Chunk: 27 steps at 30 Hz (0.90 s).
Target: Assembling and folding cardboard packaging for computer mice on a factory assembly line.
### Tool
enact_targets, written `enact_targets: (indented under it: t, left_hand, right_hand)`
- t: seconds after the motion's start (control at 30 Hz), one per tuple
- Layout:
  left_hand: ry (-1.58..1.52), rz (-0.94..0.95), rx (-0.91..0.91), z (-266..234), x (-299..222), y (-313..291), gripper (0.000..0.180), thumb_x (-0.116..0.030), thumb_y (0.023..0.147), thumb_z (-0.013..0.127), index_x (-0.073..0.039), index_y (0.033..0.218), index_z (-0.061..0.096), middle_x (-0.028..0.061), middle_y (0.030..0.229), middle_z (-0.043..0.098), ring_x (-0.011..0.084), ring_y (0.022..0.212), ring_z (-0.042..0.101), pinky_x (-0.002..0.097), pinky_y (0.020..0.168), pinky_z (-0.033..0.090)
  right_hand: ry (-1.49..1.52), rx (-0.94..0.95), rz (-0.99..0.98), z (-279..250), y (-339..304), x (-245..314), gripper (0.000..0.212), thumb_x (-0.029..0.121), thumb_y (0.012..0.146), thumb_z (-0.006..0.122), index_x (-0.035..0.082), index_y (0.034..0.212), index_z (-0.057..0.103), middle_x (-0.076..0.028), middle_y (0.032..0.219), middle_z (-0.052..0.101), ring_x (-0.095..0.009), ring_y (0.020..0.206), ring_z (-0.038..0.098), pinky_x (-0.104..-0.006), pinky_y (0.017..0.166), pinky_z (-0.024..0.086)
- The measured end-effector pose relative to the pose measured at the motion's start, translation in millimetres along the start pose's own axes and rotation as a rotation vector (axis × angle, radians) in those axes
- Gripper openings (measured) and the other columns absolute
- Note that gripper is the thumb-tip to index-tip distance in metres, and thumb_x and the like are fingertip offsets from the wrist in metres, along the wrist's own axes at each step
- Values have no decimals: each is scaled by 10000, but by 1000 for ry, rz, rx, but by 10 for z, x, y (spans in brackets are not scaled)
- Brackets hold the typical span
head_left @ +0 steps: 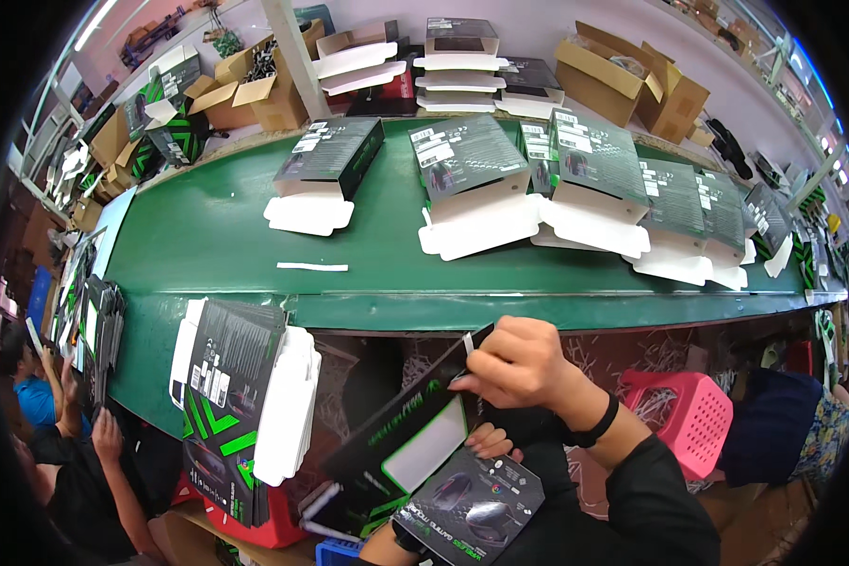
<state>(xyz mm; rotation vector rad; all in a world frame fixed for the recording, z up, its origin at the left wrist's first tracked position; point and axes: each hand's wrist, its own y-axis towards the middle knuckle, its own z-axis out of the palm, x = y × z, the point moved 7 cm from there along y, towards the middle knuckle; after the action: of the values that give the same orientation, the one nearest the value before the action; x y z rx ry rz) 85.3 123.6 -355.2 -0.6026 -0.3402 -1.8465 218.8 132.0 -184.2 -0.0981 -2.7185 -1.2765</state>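
A black-and-green printed mouse carton point(476, 509), opened out with a white window panel, is held over my lap. Its lower part lies across my left forearm. The fingers of my left hand point(491, 441) are closed on the carton's edge, with the palm hidden behind it. At the carton's upper corner, my right hand point(519, 363) is closed in a pinch on a narrow white strip point(469, 343). To the left, a stack of flat printed cartons point(231, 377) with white flaps overhangs the green table's near edge.
Folded boxes point(467, 151) with open white flaps stand along the green table point(198, 226). A loose white strip point(312, 267) lies on it. A pink plastic stool point(693, 424) is at right, among strips littering the floor. A co-worker's hand point(107, 436) is at far left.
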Motion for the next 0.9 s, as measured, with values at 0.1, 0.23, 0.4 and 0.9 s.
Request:
enact_targets:
  t: [0.1,0.23,0.4,0.9]
  left_hand:
    - [20,73,28,38,-32,10,218,-165,973,476,-159,767,405,-12,762,365,113,784,435,371,1108,318]
    - [-9,87,68,-26,-63,-6,202,-161,963,485,-162,772,418,-15,758,369,107,764,437,373,1099,317]
    - [41,46,51,-108,-86,-12,180,-155,947,500,-165,782,426,-21,765,376,107,782,445,375,1105,317]
    - [84,-18,75,-292,-146,-61,180,-156,978,485,-164,802,443,-29,773,398,100,795,456,382,1125,309]
  right_hand:
    - [73,-145,215,-109,-150,-211,205,165,761,831,84,812,650,-30,691,547,-221,593,545,-340,512,443]
    - [80,-125,340,-78,-220,-276,139,88,779,789,59,836,666,-55,704,583,-248,608,567,-358,535,457]
    - [75,-142,369,-44,-171,-272,132,97,795,784,57,833,665,-54,702,581,-243,610,567,-357,538,456]
    - [34,-58,32,28,-114,-186,291,258,784,857,86,746,626,-17,642,530,-195,524,505,-313,461,394]
